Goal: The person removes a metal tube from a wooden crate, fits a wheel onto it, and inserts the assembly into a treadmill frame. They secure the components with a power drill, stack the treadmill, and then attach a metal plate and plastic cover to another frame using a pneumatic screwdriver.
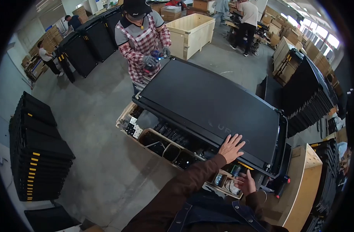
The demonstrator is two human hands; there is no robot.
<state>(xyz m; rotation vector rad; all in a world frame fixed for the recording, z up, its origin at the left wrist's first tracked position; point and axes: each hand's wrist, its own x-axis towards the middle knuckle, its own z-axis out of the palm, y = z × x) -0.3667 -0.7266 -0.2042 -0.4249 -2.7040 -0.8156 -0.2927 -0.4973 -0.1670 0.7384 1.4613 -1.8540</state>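
Observation:
A large black panel (208, 104) lies flat across the workbench, with a black frame along its edges. My left hand (231, 148) rests on the panel's near edge, fingers spread and holding nothing. Just right of it and lower, my right hand (246, 183) is beside the panel's near right corner, fingers apart, with nothing seen in it. A yellow strip (245, 166) shows on the frame's edge between the hands. Under the panel's near side, wooden bins (155, 154) hold dark parts, and a small box (219, 180) holds small hardware.
A co-worker (142, 42) in a checked apron and gloves holds a power drill (158, 54) at the panel's far left corner. Stacked black panels (38, 154) stand left; more (306, 92) stand right. A wooden crate (190, 33) is behind, and a plywood box (300, 185) stands near right.

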